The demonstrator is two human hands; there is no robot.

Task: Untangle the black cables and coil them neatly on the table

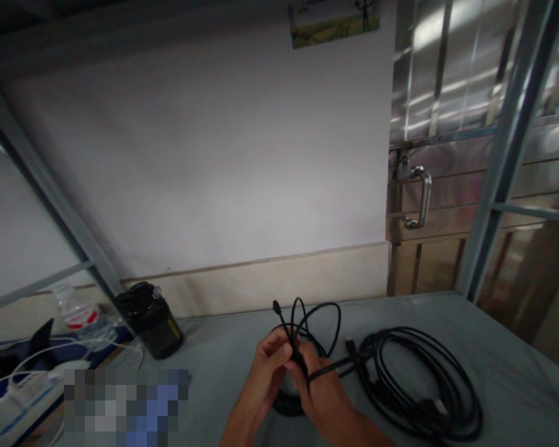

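Both my hands meet at the front middle of the grey surface, working on a black cable (pixel 339 323). My left hand (pixel 271 357) pinches the cable between thumb and fingers, with a small connector end (pixel 276 307) sticking up above it. Close beside it, my right hand (pixel 319 385) is closed around the bunched strands, and a length of cable passes out over it to the right. Loops stand up behind the fingers, and part of the coil hangs below, partly hidden by my hands. A second coiled black cable (pixel 475 397) with plug ends lies at the right.
A black bottle (pixel 156 323) stands left, with a clear plastic bottle (pixel 86 320) behind it. White cords and a power strip (pixel 23 403) lie at far left, near a pixelated patch. Metal posts (pixel 498 155) frame both sides; a metal door with a handle (pixel 426 195) is behind right.
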